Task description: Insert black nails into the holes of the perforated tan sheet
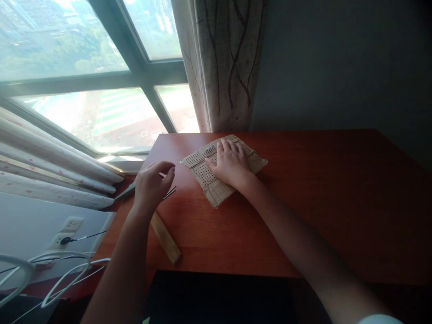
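A flattened piece of tan cardboard (211,191) lies askew on the table, covered in a grid of small dark holes. On its upper part is a short row of small dark and silvery pieces (210,149), too small to name. My right hand (231,162) lies flat over the cardboard with its fingers spread, hiding part of the grid. To the left of the cardboard, above the table, my left hand (153,183) has its fingers curled and the thumb close to the index finger. Whatever sits between those fingertips is too small to tell. Thin metal rods (169,192) show just under this hand.
A wooden strip (166,238) lies on the reddish-brown table (320,193) by my left forearm. A grey tool-like object (125,192) sits at the left edge. Windows and a curtain (229,67) stand behind. White cables (67,261) hang near a wall socket (71,223) at lower left.
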The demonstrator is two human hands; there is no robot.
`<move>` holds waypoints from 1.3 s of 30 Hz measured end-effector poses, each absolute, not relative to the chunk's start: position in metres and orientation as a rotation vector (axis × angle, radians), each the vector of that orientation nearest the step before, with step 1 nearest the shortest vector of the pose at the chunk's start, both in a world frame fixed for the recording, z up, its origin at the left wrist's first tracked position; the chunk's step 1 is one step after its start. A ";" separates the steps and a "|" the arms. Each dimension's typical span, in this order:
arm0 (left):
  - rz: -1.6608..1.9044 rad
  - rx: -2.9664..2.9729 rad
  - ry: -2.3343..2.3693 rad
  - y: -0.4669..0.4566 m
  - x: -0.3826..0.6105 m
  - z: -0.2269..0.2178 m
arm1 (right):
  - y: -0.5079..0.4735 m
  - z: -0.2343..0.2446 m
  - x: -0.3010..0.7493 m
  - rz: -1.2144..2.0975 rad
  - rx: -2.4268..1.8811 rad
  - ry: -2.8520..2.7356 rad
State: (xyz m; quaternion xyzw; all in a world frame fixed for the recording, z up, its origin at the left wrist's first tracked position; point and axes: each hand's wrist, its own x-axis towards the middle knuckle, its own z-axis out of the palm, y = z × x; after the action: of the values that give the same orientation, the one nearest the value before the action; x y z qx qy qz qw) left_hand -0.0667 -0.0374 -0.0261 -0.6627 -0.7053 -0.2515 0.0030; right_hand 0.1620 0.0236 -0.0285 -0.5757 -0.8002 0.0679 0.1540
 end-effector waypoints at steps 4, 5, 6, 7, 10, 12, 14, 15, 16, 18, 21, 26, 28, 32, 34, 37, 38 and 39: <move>-1.047 -2.281 -2.062 -0.018 -0.039 -0.012 | 0.023 -0.028 0.162 0.204 -1.650 -2.298; -1.035 -2.354 -2.022 -0.011 -0.032 -0.009 | 0.023 -0.028 0.162 0.201 -1.649 -2.295; -0.999 -2.415 -1.995 -0.004 -0.025 -0.008 | 0.022 -0.027 0.161 0.199 -1.647 -2.293; -0.958 -2.445 -1.976 0.003 -0.018 -0.006 | 0.022 -0.027 0.161 0.199 -1.648 -2.292; -0.809 -2.447 -1.960 0.022 -0.003 -0.006 | 0.021 -0.025 0.161 0.206 -1.654 -2.286; -0.708 -2.438 -1.958 0.030 0.003 -0.006 | 0.021 -0.025 0.161 0.209 -1.656 -2.282; -0.644 -2.419 -1.958 0.034 0.005 -0.005 | 0.021 -0.025 0.161 0.206 -1.650 -2.274; -0.641 -2.399 -1.959 0.034 0.006 -0.004 | 0.021 -0.025 0.161 0.205 -1.645 -2.271; -0.663 -2.375 -1.953 0.034 0.006 -0.002 | 0.021 -0.025 0.161 0.205 -1.639 -2.269; -0.779 -2.327 -1.914 0.033 0.007 0.005 | 0.021 -0.025 0.161 0.209 -1.630 -2.269; -1.082 -2.239 -1.806 0.029 0.011 0.023 | 0.021 -0.026 0.161 0.215 -1.627 -2.277; -1.455 -2.184 -1.709 0.010 0.005 0.053 | 0.022 -0.027 0.162 0.221 -1.623 -2.289; -1.413 -2.225 -1.745 -0.002 -0.008 0.053 | 0.023 -0.027 0.162 0.230 -1.617 -2.293; -0.964 -2.282 -2.017 -0.027 -0.047 0.027 | 0.023 -0.028 0.162 0.225 -1.629 -2.284; -0.734 -2.278 -2.160 -0.037 -0.065 0.008 | 0.023 -0.027 0.162 0.216 -1.626 -2.283; -0.513 -2.217 -2.270 -0.047 -0.084 -0.017 | 0.023 -0.027 0.161 0.208 -1.619 -2.286; -0.453 -2.212 -2.290 -0.049 -0.088 -0.023 | 0.023 -0.027 0.161 0.208 -1.620 -2.284; -0.402 -2.215 -2.306 -0.051 -0.091 -0.028 | 0.023 -0.028 0.161 0.211 -1.622 -2.283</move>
State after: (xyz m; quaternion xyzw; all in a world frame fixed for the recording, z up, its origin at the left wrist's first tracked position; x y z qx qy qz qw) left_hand -0.0909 -0.0510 -0.0284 -0.6868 -0.7150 -0.1245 -0.0406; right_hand 0.1613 0.0227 -0.0276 -0.5695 -0.8016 0.0739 0.1661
